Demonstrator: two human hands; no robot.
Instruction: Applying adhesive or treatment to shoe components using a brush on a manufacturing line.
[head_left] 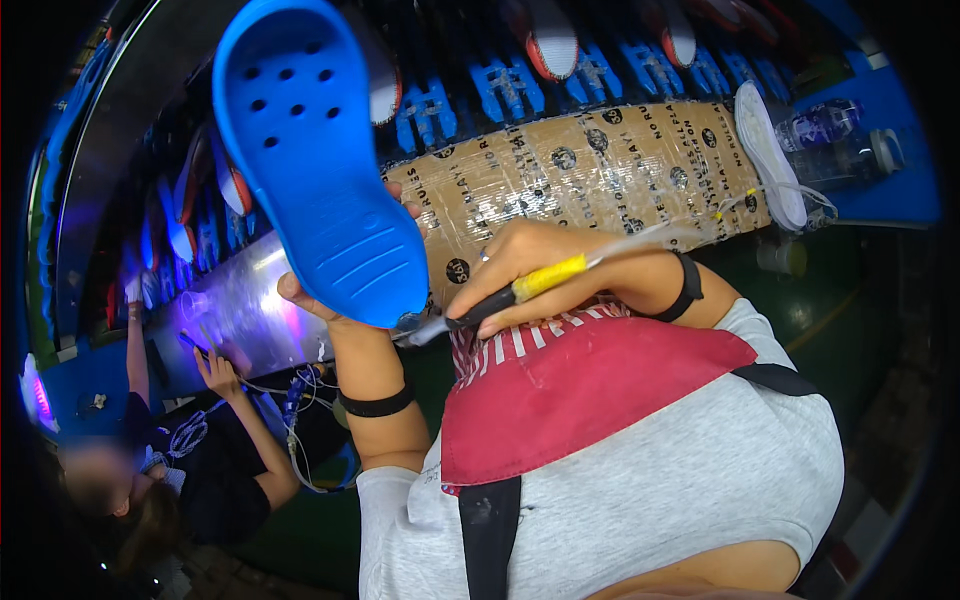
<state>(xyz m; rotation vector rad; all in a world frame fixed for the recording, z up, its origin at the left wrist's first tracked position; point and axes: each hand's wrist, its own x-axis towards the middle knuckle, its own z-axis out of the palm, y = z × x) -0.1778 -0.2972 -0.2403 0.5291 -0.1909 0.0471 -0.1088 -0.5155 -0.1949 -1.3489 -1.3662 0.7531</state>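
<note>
In my left hand I hold up a large bright blue shoe sole, with several round holes at its wide end and grooves near the heel. My thumb shows at its left edge and fingertips at its right; the palm is hidden behind it. My right hand is closed around a pen-shaped tool with a black grip, yellow wrapping and a clear tube trailing from it. Its pale tip is close to the sole's heel end, where a dark patch shows; I cannot tell if they touch.
Beyond my hands lies a bench covered with printed brown cardboard. Behind it, blue racks carry several shoes. A white sole and bottles lie at right. At left, another person works by a metal surface with cables.
</note>
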